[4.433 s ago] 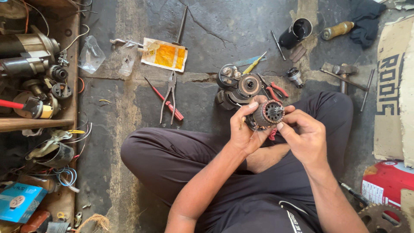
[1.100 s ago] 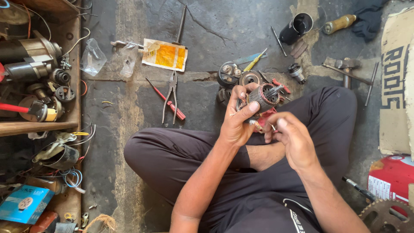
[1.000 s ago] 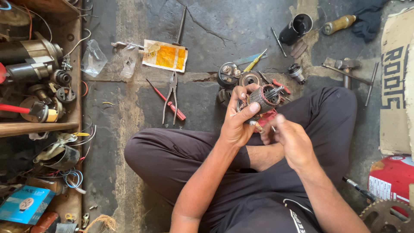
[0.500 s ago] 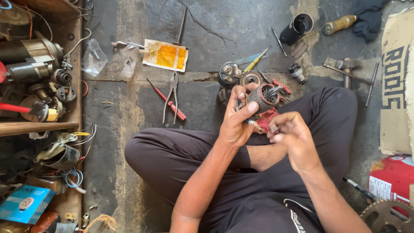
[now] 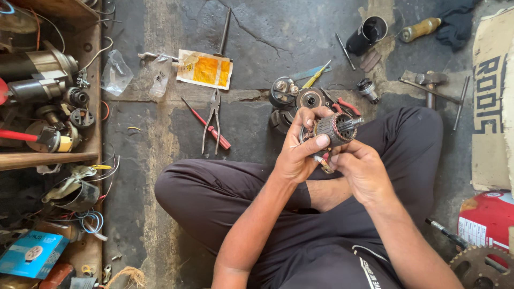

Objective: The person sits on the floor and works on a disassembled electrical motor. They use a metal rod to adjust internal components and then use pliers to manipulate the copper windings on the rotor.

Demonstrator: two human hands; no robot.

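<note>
Armature [image 5: 333, 128] is held over the lap, both hands closed on it: left hand [image 5: 300, 155] is wrapped round the core to steady it, right hand [image 5: 360, 170] is pinched at its lower end. Just beyond the armature, two round motor parts [image 5: 297, 96] are laid on the floor. Left of it, one pliers [image 5: 213, 120] and one red screwdriver [image 5: 208, 124] are crossed. Beyond those, one yellow packet [image 5: 204, 69].

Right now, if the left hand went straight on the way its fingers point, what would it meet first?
Probably the round metal motor parts on the floor just beyond the left hand; depth is unclear.
</note>
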